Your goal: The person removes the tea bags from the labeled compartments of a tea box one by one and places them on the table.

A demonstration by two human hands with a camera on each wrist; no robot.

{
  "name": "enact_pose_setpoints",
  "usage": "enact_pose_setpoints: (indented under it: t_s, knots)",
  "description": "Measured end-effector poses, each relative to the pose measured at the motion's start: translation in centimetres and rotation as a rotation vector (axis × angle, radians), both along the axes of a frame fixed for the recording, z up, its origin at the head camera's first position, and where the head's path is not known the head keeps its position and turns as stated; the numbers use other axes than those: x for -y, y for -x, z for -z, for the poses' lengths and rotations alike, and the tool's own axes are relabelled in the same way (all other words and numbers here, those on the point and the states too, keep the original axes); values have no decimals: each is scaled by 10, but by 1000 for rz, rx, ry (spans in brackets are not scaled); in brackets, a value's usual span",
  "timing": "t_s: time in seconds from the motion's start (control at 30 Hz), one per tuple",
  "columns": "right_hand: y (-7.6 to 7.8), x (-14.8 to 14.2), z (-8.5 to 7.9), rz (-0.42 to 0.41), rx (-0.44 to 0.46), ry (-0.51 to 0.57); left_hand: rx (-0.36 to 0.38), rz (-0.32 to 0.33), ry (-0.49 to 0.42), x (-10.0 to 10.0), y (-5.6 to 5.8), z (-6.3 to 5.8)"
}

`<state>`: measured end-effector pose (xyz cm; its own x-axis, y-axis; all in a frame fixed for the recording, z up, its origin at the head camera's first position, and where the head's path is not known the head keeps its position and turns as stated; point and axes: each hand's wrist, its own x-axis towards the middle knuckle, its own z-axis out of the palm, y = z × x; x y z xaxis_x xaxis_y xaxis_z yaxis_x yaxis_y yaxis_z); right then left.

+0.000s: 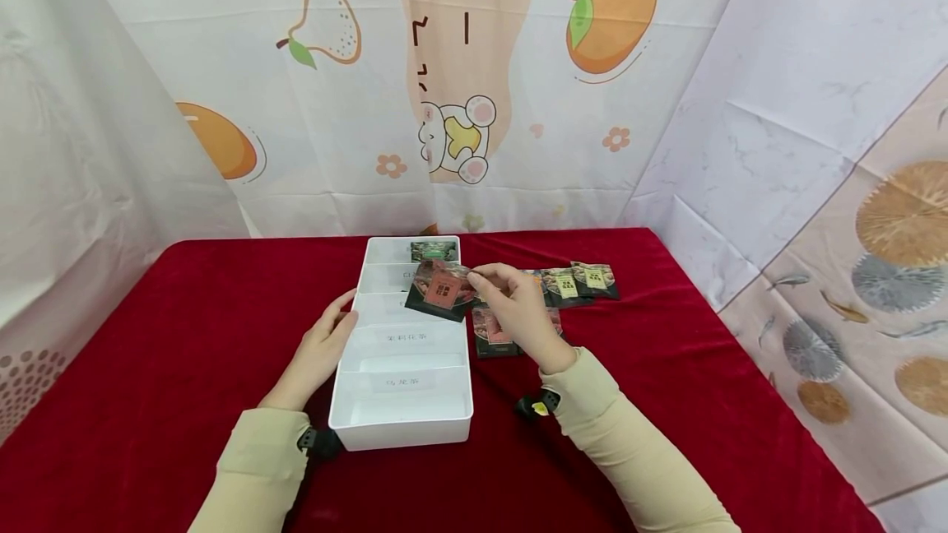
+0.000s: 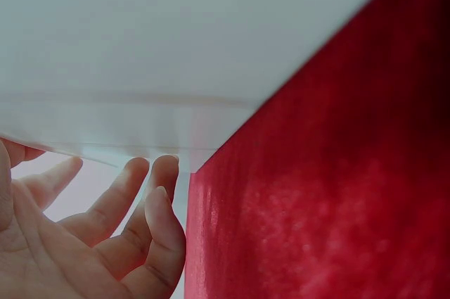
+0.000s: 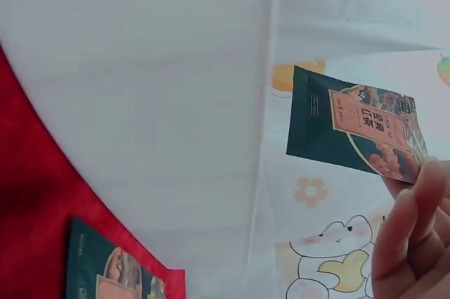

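My right hand (image 1: 514,303) pinches a dark tea bag sachet (image 1: 440,290) by one corner, above the right side of a white divided box (image 1: 400,433). In the right wrist view the sachet (image 3: 351,124) shows a salmon label reading "black tea", with the fingers (image 3: 396,232) at its lower corner. At the box's left side my left hand (image 1: 323,344) rests against the rim. The left wrist view shows its slightly bent fingers (image 2: 105,207) touching the box's outer wall (image 2: 140,67). A green-labelled sachet (image 1: 434,252) lies in the farthest compartment.
Right of the box, a salmon-labelled sachet (image 1: 492,336) lies partly behind my right hand. Farther back are pale green-labelled sachets (image 1: 566,285), (image 1: 595,278) overlapping in a row. A red cloth (image 1: 222,352) covers the table; printed curtains (image 1: 296,146) hang behind it.
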<state>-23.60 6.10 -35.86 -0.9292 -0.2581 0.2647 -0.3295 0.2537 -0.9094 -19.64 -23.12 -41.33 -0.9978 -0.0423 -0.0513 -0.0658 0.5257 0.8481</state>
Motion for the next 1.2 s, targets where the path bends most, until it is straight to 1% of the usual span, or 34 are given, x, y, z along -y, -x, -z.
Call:
enact_pose_setpoints:
  t_s: [0.2, 0.37, 0.53, 0.63, 0.77, 0.93, 1.03, 1.2]
  knots:
    - [1, -9, -5, 34, 7, 71, 0, 0, 3, 0, 0, 0]
    - [3, -18, -6, 50, 20, 128, -7, 2, 5, 1, 0, 0]
    - [4, -25, -7, 59, 25, 173, 4, -1, 4, 0, 0, 0]
    - [6, -29, -8, 76, 22, 180, 8, -2, 1, 0, -1, -1]
    - [7, -35, -8, 88, 45, 188, 7, -2, 4, 0, -1, 0]
    - [3, -44, -9, 67, 95, 241, 6, -3, 6, 0, 0, 0]
    - [2, -51, -11, 69, 111, 243, 1, -4, 5, 0, 0, 0]
    - [4, -64, -10, 93, 112, 242, 0, -3, -1, 0, 1, 1]
